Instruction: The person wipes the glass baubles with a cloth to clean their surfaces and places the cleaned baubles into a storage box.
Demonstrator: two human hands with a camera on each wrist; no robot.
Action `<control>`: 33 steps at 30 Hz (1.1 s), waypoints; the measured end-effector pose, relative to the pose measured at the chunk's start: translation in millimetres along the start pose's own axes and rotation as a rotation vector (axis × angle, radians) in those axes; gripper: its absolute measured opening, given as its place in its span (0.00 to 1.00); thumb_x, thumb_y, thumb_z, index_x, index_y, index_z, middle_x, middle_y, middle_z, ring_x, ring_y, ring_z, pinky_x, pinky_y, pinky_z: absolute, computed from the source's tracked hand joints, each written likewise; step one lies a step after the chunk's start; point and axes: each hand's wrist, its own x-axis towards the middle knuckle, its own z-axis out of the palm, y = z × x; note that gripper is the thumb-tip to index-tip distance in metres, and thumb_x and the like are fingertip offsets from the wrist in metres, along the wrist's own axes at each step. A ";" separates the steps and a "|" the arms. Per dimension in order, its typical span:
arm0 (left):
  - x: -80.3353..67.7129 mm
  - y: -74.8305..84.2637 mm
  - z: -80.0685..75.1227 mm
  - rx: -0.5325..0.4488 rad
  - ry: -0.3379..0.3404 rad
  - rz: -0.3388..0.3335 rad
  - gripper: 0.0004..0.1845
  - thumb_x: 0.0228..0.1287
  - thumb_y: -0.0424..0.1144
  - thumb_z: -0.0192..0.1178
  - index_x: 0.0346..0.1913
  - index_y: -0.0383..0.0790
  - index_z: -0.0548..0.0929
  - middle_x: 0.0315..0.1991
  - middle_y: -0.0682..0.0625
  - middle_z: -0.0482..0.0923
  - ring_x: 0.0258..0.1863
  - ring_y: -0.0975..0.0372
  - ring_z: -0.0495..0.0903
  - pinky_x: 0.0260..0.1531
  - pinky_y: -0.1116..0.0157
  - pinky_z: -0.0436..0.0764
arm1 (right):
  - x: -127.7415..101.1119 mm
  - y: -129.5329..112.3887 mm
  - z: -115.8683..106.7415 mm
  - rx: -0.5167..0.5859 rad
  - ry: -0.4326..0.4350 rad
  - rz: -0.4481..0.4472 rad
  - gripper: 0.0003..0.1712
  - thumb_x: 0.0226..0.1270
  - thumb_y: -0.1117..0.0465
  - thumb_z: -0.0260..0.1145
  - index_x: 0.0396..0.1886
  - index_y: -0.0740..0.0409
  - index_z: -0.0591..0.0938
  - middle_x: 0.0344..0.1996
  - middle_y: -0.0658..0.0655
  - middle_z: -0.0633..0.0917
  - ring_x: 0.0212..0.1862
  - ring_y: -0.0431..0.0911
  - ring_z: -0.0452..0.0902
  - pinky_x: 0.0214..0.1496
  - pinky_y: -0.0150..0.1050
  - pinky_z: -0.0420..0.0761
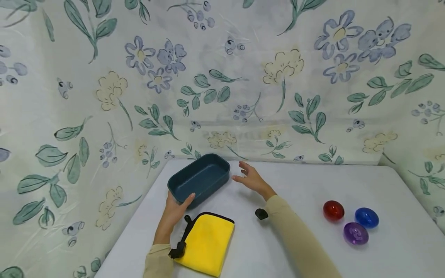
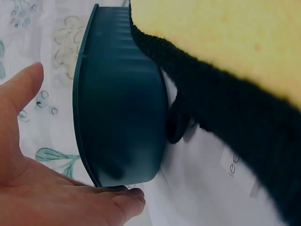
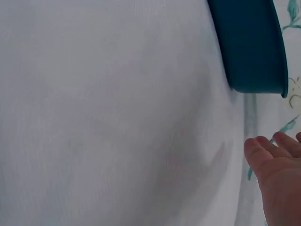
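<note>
A dark teal rectangular bin (image 1: 199,179) sits at a slant near the table's far left. My left hand (image 1: 175,210) is at its near-left end, thumb raised apart from the fingers. In the left wrist view, that hand's fingers (image 2: 108,205) lie straight against the end of the bin (image 2: 122,103), and the thumb stands away from it. Off the bin's right end, my right hand (image 1: 255,180) hovers with its fingers spread and nothing in it. The right wrist view shows a gap between this hand (image 3: 282,174) and the bin (image 3: 254,47).
A folded yellow cloth (image 1: 206,243) with black edging lies in front of the bin, below my left wrist. To the right are three shiny egg-shaped objects: a red one (image 1: 333,211), a blue one (image 1: 366,217) and a purple one (image 1: 356,233). Floral sheeting (image 1: 243,96) surrounds the white table (image 1: 299,185).
</note>
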 end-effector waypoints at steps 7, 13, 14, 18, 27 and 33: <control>-6.0 -0.5 -0.2 -0.038 -0.020 -0.116 0.65 0.68 0.57 0.64 0.81 0.34 0.24 0.83 0.29 0.32 0.82 0.34 0.42 0.79 0.33 0.52 | 4.4 -0.8 12.8 0.105 -0.057 0.004 0.57 0.65 0.61 0.71 0.84 0.60 0.47 0.84 0.64 0.53 0.83 0.62 0.52 0.82 0.59 0.62; -7.5 -2.3 2.3 -0.102 -0.028 -0.043 0.63 0.64 0.51 0.69 0.82 0.36 0.31 0.82 0.29 0.43 0.81 0.37 0.49 0.79 0.35 0.55 | 8.6 -0.5 21.0 0.137 -0.095 0.001 0.58 0.63 0.65 0.71 0.85 0.60 0.46 0.84 0.63 0.52 0.84 0.62 0.47 0.83 0.58 0.58; -7.9 -1.7 2.4 -0.106 -0.029 -0.042 0.63 0.64 0.51 0.69 0.82 0.36 0.31 0.82 0.30 0.44 0.81 0.37 0.49 0.79 0.35 0.55 | 8.7 -1.4 22.2 0.137 -0.098 0.001 0.58 0.63 0.66 0.71 0.85 0.60 0.46 0.84 0.63 0.52 0.84 0.61 0.47 0.84 0.58 0.58; -8.3 0.6 1.3 -0.128 -0.029 -0.014 0.62 0.63 0.48 0.70 0.82 0.36 0.34 0.81 0.30 0.46 0.80 0.37 0.51 0.79 0.35 0.55 | 8.8 -6.5 26.7 0.140 -0.109 -0.003 0.58 0.63 0.67 0.71 0.85 0.59 0.47 0.84 0.62 0.53 0.84 0.61 0.48 0.84 0.57 0.59; -6.4 0.4 2.1 -0.133 -0.033 0.015 0.61 0.62 0.44 0.71 0.82 0.35 0.35 0.81 0.30 0.48 0.79 0.38 0.53 0.79 0.37 0.58 | 6.6 -1.3 27.0 0.145 -0.068 0.009 0.58 0.60 0.65 0.75 0.84 0.58 0.52 0.79 0.66 0.63 0.82 0.63 0.55 0.81 0.57 0.65; -6.7 -1.5 1.5 -0.136 -0.016 0.038 0.61 0.61 0.41 0.72 0.82 0.37 0.36 0.80 0.30 0.49 0.79 0.37 0.55 0.79 0.37 0.59 | 4.8 0.5 27.5 0.088 -0.034 0.030 0.59 0.59 0.58 0.78 0.84 0.58 0.54 0.80 0.65 0.62 0.81 0.63 0.59 0.79 0.59 0.67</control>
